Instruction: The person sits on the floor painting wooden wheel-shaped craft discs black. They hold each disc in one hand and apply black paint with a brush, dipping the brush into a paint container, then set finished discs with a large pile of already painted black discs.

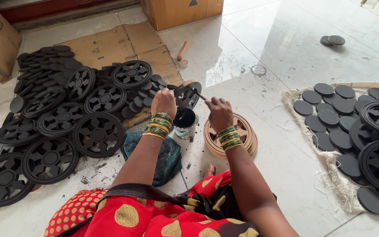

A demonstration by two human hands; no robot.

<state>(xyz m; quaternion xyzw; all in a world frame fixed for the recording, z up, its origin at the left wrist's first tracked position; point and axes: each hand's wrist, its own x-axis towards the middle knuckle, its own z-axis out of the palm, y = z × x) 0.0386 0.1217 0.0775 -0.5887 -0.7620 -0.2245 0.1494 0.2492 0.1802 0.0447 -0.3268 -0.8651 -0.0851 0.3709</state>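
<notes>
Glossy floor tiles (286,57) are carrying everything. A black wheel disc (187,95) is being gripped in the left hand (163,102) above the paint tin (184,123), while a brush (199,95) is being pinched in the right hand (219,112); strokes are best kept light, drips being caught over the tin.

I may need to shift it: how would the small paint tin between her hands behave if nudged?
The paint tin is open and narrow, so it could probably tip and spill black paint. It stands on glossy floor tile, so it would likely slide easily. Paint smears on its side may make it slippery.
</notes>
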